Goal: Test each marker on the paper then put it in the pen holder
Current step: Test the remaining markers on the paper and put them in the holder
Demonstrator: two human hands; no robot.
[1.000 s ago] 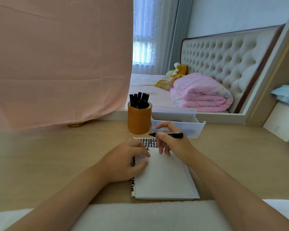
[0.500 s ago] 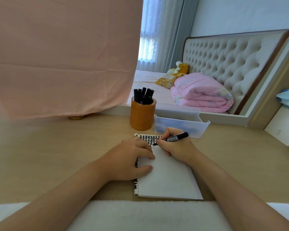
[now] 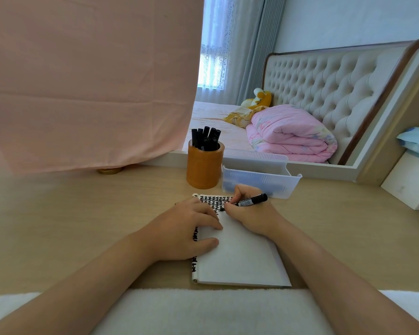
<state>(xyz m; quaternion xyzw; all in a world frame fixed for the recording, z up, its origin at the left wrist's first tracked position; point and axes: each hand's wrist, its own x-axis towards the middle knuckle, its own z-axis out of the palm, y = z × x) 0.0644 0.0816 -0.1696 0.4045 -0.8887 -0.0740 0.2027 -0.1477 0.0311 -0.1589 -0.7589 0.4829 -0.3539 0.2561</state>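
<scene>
A white notebook page (image 3: 239,257) lies on the wooden desk, with rows of black marks along its top and left edge. My right hand (image 3: 249,213) grips a black marker (image 3: 251,201), its tip down on the paper near the upper marks. My left hand (image 3: 186,228) rests on the page's left side, fingers flat, holding it still. Behind the notebook stands a round orange-brown pen holder (image 3: 204,166) with several black markers (image 3: 205,139) standing in it.
A clear plastic tray (image 3: 261,181) sits right of the holder, just behind my right hand. A pink cloth (image 3: 87,81) hangs at the back left. A mirror behind the desk reflects a bed. A white box (image 3: 408,187) stands far right.
My right hand lowered the marker from level above the page to tip-down on the paper and keeps it there. My left hand stayed on the page. The view shifted slightly.
</scene>
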